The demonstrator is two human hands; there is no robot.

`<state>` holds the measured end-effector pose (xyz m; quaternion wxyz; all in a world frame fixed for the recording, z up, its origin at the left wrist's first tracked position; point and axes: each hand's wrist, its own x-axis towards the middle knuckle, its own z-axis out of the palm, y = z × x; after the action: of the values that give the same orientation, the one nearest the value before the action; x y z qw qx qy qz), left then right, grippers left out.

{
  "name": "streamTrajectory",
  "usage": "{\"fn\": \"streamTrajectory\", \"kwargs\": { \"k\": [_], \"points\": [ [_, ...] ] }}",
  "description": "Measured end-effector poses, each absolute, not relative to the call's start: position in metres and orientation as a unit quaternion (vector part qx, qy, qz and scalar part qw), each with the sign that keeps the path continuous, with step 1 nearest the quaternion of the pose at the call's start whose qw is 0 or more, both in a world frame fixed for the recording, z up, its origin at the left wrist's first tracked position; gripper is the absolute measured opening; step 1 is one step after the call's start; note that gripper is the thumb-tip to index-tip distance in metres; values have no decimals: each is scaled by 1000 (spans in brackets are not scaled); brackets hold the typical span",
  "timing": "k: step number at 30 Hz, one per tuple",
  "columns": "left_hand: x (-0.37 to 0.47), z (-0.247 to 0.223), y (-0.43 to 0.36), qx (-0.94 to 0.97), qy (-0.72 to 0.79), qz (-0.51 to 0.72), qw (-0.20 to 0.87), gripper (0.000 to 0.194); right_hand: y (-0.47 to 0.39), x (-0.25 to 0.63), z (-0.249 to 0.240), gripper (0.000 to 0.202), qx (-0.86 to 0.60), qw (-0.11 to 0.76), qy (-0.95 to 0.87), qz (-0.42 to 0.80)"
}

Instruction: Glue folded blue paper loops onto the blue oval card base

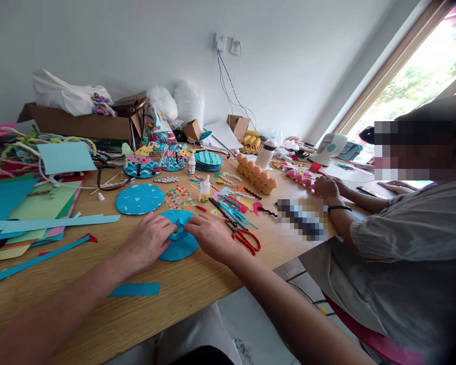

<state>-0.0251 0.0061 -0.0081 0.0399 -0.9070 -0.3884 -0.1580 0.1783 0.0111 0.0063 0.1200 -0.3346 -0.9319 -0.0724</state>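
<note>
A blue paper disc (179, 250) lies flat on the table in front of me. Across it runs a wavy blue paper strip (180, 227), bent into folds. My left hand (152, 237) closes on the strip's left end, fingers resting over the disc. At the other end, my right hand (212, 236) pinches the strip; its fingertips are partly hidden. Beyond my left hand is a second blue disc (140, 198) with small pale patches. Red-handled scissors (247, 241) lie right of my right hand, and a white glue bottle (204, 190) stands behind it.
A flat blue strip (135, 289) lies near the table's front edge. Coloured paper sheets (57, 203) are stacked at left. Confetti (178, 196), finished fish decorations (140, 159) and an orange egg carton (256, 174) are farther back. A co-worker (399, 213) sits at right.
</note>
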Motion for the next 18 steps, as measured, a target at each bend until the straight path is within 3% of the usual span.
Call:
{"fn": "streamTrajectory", "kwargs": {
  "k": [10,18],
  "points": [
    [-27,-15,9,-906,-382,-179,37,17,17,176,-4,14,-330,102,-933,-102],
    [-30,-17,11,-908,-380,-178,22,17,22,173,-8,17,-396,145,-907,-9]
  ]
}}
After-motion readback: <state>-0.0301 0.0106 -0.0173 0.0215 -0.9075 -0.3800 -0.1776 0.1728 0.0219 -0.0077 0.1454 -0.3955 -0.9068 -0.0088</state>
